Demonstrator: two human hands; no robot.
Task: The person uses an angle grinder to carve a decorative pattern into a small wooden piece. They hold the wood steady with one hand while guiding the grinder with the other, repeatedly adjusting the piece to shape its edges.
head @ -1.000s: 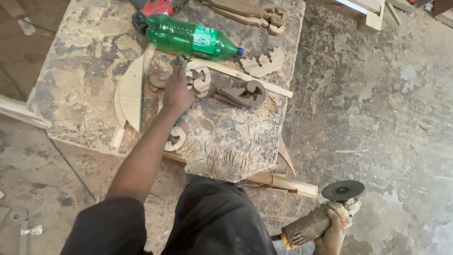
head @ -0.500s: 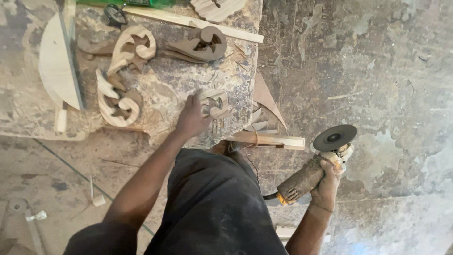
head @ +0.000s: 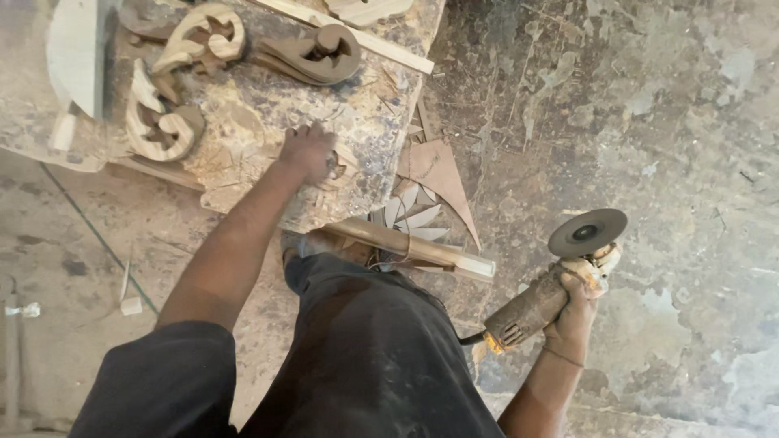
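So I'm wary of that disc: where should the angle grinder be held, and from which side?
By its long dusty body, as the right hand does now, wrapping the angle grinder from below and behind the head. The dark disc sits exposed at the far end, facing up, so coming from the tail end likely keeps fingers well away from it.

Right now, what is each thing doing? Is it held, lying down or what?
Left hand: closed on a small carved wood piece at the table's edge.
Right hand: grips the angle grinder, held low beside the leg, disc facing up.
Scroll carvings: lying flat on the table, untouched.
Wood offcuts: lying on the floor.
Long wooden strip: lying flat on the table.
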